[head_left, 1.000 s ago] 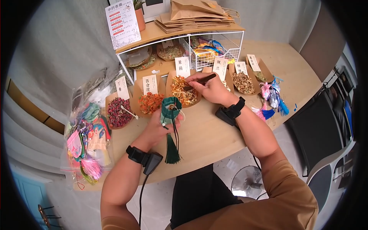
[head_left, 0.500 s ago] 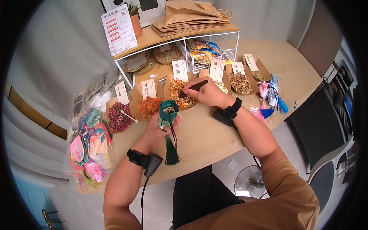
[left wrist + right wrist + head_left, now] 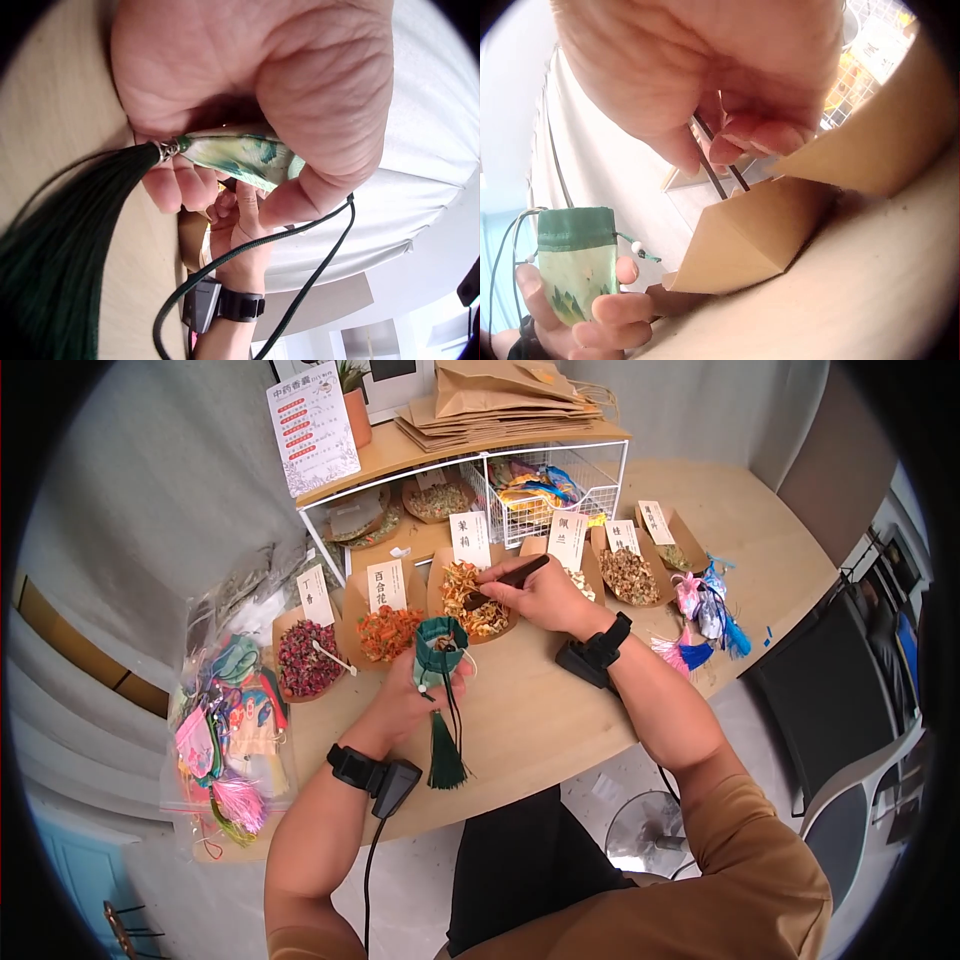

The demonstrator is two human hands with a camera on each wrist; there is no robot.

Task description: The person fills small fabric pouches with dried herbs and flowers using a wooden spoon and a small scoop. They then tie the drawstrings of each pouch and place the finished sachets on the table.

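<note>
The left hand [image 3: 407, 695] grips a small green pouch [image 3: 440, 650] upright, its mouth open, with bits of dried material inside; a dark green tassel [image 3: 71, 232] hangs from it. Between the right hand's [image 3: 548, 598] thumb and fingers are dark tweezers [image 3: 718, 161], their tips down inside the paper tray [image 3: 739, 244] of yellow-orange dried petals [image 3: 480, 598]. The tray wall hides those tips in the right wrist view. In that view the pouch [image 3: 577, 259] stands at the left, apart from the tray.
Trays of orange flowers [image 3: 391, 632], red buds [image 3: 308, 660] with a white stick, and brown pieces [image 3: 630, 577] line the table [image 3: 520, 730]. Bagged pouches [image 3: 235, 735] lie left, tasselled pouches [image 3: 705, 610] right. Behind stands a shelf [image 3: 380, 464] with paper bags [image 3: 500, 405].
Compared with a second ago, the right hand and tweezers have shifted slightly, still over the same tray. The left hand keeps hold of the pouch in nearly the same place; the head view has moved a little.
</note>
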